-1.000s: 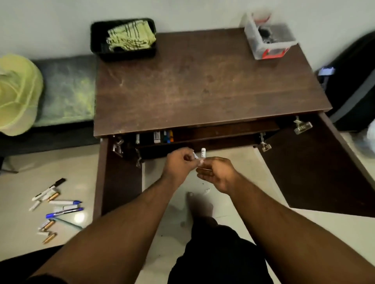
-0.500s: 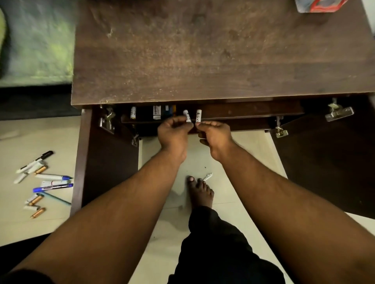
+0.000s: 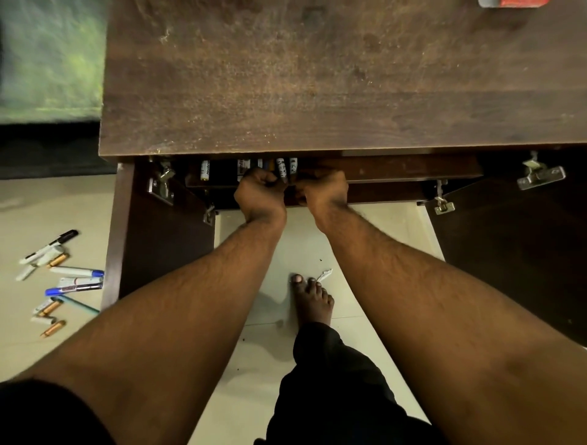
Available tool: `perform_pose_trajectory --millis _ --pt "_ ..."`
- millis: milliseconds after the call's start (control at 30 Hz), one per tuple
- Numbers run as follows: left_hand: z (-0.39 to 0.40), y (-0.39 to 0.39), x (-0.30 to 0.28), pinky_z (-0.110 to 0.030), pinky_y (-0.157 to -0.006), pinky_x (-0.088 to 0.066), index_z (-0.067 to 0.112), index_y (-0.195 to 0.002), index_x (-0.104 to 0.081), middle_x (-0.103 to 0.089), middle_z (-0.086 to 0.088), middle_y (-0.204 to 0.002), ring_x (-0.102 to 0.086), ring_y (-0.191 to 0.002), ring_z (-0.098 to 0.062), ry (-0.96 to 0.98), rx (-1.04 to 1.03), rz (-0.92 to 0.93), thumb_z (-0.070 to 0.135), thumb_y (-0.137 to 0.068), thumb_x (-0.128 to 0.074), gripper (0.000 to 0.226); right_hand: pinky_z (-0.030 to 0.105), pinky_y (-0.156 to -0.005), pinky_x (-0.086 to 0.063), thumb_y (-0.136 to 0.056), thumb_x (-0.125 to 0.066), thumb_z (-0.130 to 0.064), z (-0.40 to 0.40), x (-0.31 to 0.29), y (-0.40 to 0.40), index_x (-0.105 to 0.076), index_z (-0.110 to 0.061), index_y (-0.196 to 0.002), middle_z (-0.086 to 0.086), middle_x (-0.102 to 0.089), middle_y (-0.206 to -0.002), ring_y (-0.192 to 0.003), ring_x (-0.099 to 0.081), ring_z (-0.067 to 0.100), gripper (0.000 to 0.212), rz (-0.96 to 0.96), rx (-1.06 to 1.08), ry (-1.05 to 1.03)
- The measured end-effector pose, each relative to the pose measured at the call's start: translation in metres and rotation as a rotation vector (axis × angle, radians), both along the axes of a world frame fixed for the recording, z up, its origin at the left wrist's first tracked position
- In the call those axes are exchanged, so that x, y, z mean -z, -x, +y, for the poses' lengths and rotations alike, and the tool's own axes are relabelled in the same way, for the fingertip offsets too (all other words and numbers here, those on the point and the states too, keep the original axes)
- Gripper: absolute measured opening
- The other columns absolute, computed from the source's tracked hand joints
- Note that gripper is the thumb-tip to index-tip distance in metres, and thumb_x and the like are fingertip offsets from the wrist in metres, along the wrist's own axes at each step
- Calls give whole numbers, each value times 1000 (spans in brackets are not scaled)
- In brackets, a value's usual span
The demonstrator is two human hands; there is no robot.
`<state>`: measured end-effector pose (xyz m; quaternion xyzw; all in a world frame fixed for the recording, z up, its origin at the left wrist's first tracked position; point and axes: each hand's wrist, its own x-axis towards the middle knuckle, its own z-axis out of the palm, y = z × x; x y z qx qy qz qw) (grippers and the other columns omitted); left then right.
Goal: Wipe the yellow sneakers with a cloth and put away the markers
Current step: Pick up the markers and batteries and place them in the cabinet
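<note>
Two curled hands, left hand (image 3: 259,190) and right hand (image 3: 324,190), each pinch a white marker (image 3: 281,170) (image 3: 293,165) upright at the shelf (image 3: 397,170) under the brown wooden tabletop (image 3: 317,79); more markers (image 3: 60,276) lie on the floor left of it.

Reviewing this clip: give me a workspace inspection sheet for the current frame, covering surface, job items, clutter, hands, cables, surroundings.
Surface: dark wooden cabinet top, worn and scuffed; a red and clear container is cut off at the top edge.
Job's things: two white markers stand upright at the shelf under the top, beside other markers already there. Sneakers and cloth: nothing seen.
Clutter: loose markers and pens scattered on the floor to the left; a small white scrap by the bare foot.
Hands: left hand and right hand grip one marker each at the shelf edge.
Cables: nothing seen.
Surroundings: both cabinet doors open; pale tiled floor; green cushion at left.
</note>
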<state>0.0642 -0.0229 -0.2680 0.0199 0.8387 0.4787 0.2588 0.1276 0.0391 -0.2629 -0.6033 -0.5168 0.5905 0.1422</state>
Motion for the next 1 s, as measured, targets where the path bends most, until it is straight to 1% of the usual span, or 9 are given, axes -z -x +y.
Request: perform_pose_trajectory --millis 100,200,300,433,567,700,833,933,1000 --pt "1 -1 0 -32 -74 -60 11 -74 -59 -63 -2 -78 -68 -85 -22 -70 -80 -2 -6 -78 -71 21 44 -73 -60 -80 -72 -8 -1 4 1 -73 -11 -95 7 -73 -89 -79 -70 23 15 17 4 5" --pt "0 2 5 -29 -65 -60 11 -74 -58 -65 -5 -83 -69 -84 -20 -68 -86 4 -8 -78 -69 23 44 -73 -60 -85 -68 -12 -2 4 1 -72 -14 -96 8 -73 -90 -80 -71 25 12 34 -53 35" --pt "-3 7 6 -33 -62 -61 14 -72 -56 -69 -12 -89 -72 -81 -19 -125 -154 -31 -9 -81 -65 26 42 -73 -60 -92 -58 -11 -3 0 -1 -70 -19 -99 9 -71 -87 -77 -69 27 15 45 -78 75" --pt "-17 7 -9 -22 -57 -58 10 -78 -57 -67 -8 -83 -70 -74 -14 -233 -257 -129 -10 -85 -61 22 33 -69 -58 -97 -50 -8 -7 -9 -9 -64 -13 -115 4 -66 -85 -68 -62 17 23 -1 -69 75" --pt "-42 2 -39 -20 -57 -52 6 -91 -63 -64 -6 -81 -60 -66 -12 -311 -264 -319 -5 -91 -57 12 38 -76 -56 -92 -55 -2 -17 -37 -19 -65 -12 -92 8 -64 -85 -69 -59 18 14 -47 -172 15" --pt "-82 2 -92 -22 -52 -51 7 -90 -61 -60 -9 -78 -57 -62 -16 -291 -117 -590 -1 -95 -52 13 43 -83 -56 -80 -66 -1 -28 -86 -20 -70 -17 -87 8 -68 -85 -78 -62 18 18 -144 -498 -123" --pt "-131 37 -161 -24 -56 -56 8 -89 -63 -64 -10 -76 -61 -64 -19 -395 -102 -507 4 -97 -52 13 34 -80 -55 -78 -75 -5 -61 -160 2 -73 -9 -95 8 -71 -86 -76 -62 14 18 -200 -766 -299" --pt "-185 83 -204 -23 -57 -57 8 -87 -61 -63 -11 -76 -62 -65 -19 -534 -196 -440 3 -97 -52 14 14 -61 -48 -80 -74 -7 -104 -212 38 -74 -8 -93 0 -68 -74 -65 -59 6 13 -197 -854 -424" --pt "-226 115 -215 -23 -57 -57 8 -86 -61 -62 -12 -76 -61 -65 -19 -571 -277 -381 1 -96 -52 15 13 -54 -44 -81 -73 -9 -134 -233 68 -74 -8 -91 0 -68 -72 -59 -56 3 11 -175 -901 -486"
